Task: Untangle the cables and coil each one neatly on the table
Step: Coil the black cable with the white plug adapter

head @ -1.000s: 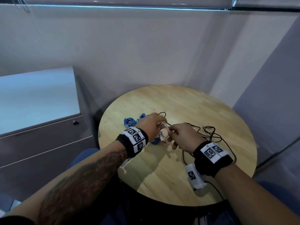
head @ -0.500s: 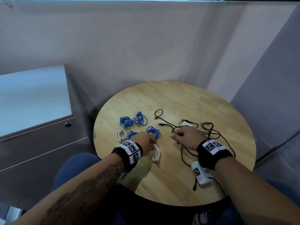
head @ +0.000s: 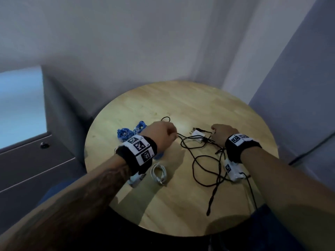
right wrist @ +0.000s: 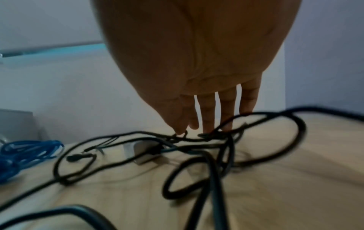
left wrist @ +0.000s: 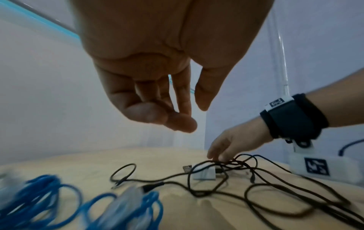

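Loose black cables [head: 208, 140] [left wrist: 216, 163] [right wrist: 212, 135] lie tangled on the round wooden table [head: 181, 211], running over a small white adapter [head: 197, 137] [left wrist: 204, 175]. My right hand [head: 214, 131] [right wrist: 197, 129] reaches down with straight, spread fingers, and its fingertips touch the far part of the tangle. My left hand [head: 172, 134] [left wrist: 177, 118] hovers just left of the black cables, fingers loosely curled, holding nothing. A coiled white cable [head: 159, 173] lies near my left wrist. Blue coils [head: 124, 134] [left wrist: 45, 202] sit at the left.
A grey cabinet [head: 27, 160] stands left of the table, and walls close in behind and to the right. A black cable end trails toward the table's near edge [head: 211, 200]. Bare wood shows at the far side and near front.
My left hand has left the white coil lying on the table and moved up to the black cables. My right hand shifted right, to the far side of the tangle.
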Motion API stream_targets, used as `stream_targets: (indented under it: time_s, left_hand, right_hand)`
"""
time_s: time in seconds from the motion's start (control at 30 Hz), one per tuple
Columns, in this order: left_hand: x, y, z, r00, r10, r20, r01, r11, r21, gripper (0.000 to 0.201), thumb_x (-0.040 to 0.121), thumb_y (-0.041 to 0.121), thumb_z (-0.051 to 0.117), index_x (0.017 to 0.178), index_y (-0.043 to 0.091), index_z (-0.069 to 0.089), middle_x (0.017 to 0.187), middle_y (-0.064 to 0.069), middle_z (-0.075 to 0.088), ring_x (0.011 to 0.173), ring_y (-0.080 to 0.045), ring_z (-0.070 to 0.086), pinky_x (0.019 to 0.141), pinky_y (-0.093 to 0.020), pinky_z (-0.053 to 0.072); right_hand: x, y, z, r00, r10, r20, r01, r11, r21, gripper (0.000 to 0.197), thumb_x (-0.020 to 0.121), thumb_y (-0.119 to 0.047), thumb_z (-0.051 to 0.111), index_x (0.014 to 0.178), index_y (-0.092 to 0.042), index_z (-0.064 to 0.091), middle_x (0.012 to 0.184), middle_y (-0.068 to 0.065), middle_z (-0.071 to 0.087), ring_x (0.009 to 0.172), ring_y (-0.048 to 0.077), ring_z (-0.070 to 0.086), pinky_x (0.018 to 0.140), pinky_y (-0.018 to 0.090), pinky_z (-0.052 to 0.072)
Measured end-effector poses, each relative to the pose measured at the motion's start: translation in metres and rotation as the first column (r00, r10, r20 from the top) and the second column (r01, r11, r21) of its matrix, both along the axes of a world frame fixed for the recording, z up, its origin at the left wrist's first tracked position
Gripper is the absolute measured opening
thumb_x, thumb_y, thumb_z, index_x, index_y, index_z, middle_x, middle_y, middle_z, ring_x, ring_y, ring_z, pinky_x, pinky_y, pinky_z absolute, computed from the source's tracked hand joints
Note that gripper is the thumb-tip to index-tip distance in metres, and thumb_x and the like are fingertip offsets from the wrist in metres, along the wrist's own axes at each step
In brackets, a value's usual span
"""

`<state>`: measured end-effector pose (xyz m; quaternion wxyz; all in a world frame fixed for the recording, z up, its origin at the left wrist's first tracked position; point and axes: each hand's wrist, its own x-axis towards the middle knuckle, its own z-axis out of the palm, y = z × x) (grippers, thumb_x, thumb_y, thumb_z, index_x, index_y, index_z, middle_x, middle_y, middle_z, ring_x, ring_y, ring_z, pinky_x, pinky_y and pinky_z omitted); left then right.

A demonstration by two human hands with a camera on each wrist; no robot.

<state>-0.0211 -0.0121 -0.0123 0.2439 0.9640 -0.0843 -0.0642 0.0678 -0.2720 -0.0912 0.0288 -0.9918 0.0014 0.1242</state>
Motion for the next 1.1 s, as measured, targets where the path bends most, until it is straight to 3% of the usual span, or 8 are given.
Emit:
stream_targets:
  time_s: [0.23, 0.37, 0.47, 0.53, 0.67, 0.9, 1.0, 1.1]
  left_hand:
    - [0.088, -0.073, -0.008, 0.997, -0.075, -0.017, 0.074, 0.996, -0.055, 0.024, 0.095, 0.028, 0.058, 0.113, 0.016, 0.068, 0.114, -0.004, 0.067, 0.104, -0.022, 0.062, 0.086, -0.029, 0.048]
    - [0.125, -0.098, -0.037, 0.981, -0.16, -0.111, 0.169, 0.983, 0.07, 0.041, 0.098, 0.022, 0.054, 0.138, 0.018, 0.049, 0.144, -0.005, 0.048, 0.126, -0.026, 0.05, 0.103, -0.034, 0.041]
    - [0.136, -0.112, -0.066, 0.947, -0.231, -0.224, 0.274, 0.944, 0.183, 0.034, 0.096, 0.016, 0.056, 0.129, 0.021, 0.052, 0.128, -0.016, 0.053, 0.12, -0.03, 0.053, 0.094, -0.037, 0.043]
    - [0.139, -0.117, -0.076, 0.953, -0.195, -0.231, 0.243, 0.949, 0.202, 0.027, 0.093, 0.017, 0.058, 0.119, 0.023, 0.055, 0.115, -0.016, 0.055, 0.114, -0.031, 0.057, 0.088, -0.035, 0.045]
    - [0.143, -0.114, -0.08, 0.966, -0.171, -0.197, 0.205, 0.963, 0.173, 0.053, 0.09, 0.027, 0.06, 0.141, 0.021, 0.047, 0.143, -0.005, 0.051, 0.124, -0.028, 0.053, 0.103, -0.042, 0.045]
    - [0.129, -0.099, -0.016, 0.996, -0.047, 0.082, 0.065, 0.97, -0.233, 0.019, 0.096, 0.02, 0.053, 0.093, 0.013, 0.071, 0.076, -0.004, 0.071, 0.065, -0.017, 0.063, 0.057, -0.023, 0.045]
    - [0.123, -0.084, 0.02, 0.994, 0.055, 0.095, -0.001, 0.868, -0.496, 0.019, 0.095, 0.008, 0.051, 0.093, 0.004, 0.07, 0.074, -0.005, 0.072, 0.063, -0.018, 0.072, 0.055, -0.025, 0.047]
    - [0.113, -0.063, 0.054, 0.979, 0.203, 0.012, -0.118, 0.616, -0.779, 0.024, 0.097, -0.004, 0.041, 0.096, 0.005, 0.064, 0.077, -0.005, 0.07, 0.053, -0.018, 0.069, 0.049, -0.026, 0.044]
  right_hand:
    - [0.02, -0.008, -0.017, 0.975, 0.167, 0.145, -0.136, 0.97, -0.203, 0.021, 0.097, -0.017, 0.042, 0.106, -0.024, 0.06, 0.11, 0.01, 0.052, 0.092, 0.032, 0.05, 0.077, 0.036, 0.035]
    - [0.024, -0.012, -0.006, 0.959, 0.145, 0.245, -0.145, 0.989, -0.02, 0.019, 0.097, -0.026, 0.046, 0.102, -0.024, 0.064, 0.107, 0.008, 0.061, 0.095, 0.034, 0.056, 0.076, 0.036, 0.04]
    - [0.02, -0.006, 0.001, 0.983, 0.054, 0.177, -0.083, 0.984, 0.156, 0.015, 0.093, -0.037, 0.056, 0.096, -0.024, 0.059, 0.097, 0.003, 0.065, 0.089, 0.03, 0.061, 0.079, 0.037, 0.048]
    - [0.018, -0.002, -0.002, 0.995, -0.01, 0.094, -0.015, 0.965, 0.263, 0.022, 0.086, -0.034, 0.066, 0.099, -0.023, 0.053, 0.093, 0.004, 0.063, 0.084, 0.029, 0.061, 0.073, 0.037, 0.049]
    - [0.021, 0.003, -0.001, 0.993, -0.119, 0.019, 0.09, 0.843, 0.531, 0.02, 0.085, -0.016, 0.067, 0.098, -0.02, 0.051, 0.09, 0.004, 0.06, 0.08, 0.028, 0.058, 0.065, 0.033, 0.044]
    - [0.012, 0.012, 0.058, 0.929, -0.283, 0.239, -0.118, 0.386, 0.915, 0.011, 0.093, -0.009, 0.057, 0.1, -0.014, 0.052, 0.092, 0.008, 0.065, 0.073, 0.02, 0.073, 0.067, 0.037, 0.054]
    - [0.0, 0.013, 0.073, 0.97, -0.092, 0.225, -0.168, 0.418, 0.893, 0.011, 0.094, -0.012, 0.063, 0.104, -0.012, 0.062, 0.088, 0.006, 0.07, 0.073, 0.014, 0.067, 0.069, 0.027, 0.052]
    - [-0.016, 0.018, 0.073, 0.977, 0.026, 0.212, -0.2, 0.464, 0.863, 0.008, 0.096, -0.016, 0.062, 0.092, -0.011, 0.068, 0.085, 0.006, 0.075, 0.076, 0.009, 0.065, 0.08, 0.025, 0.048]
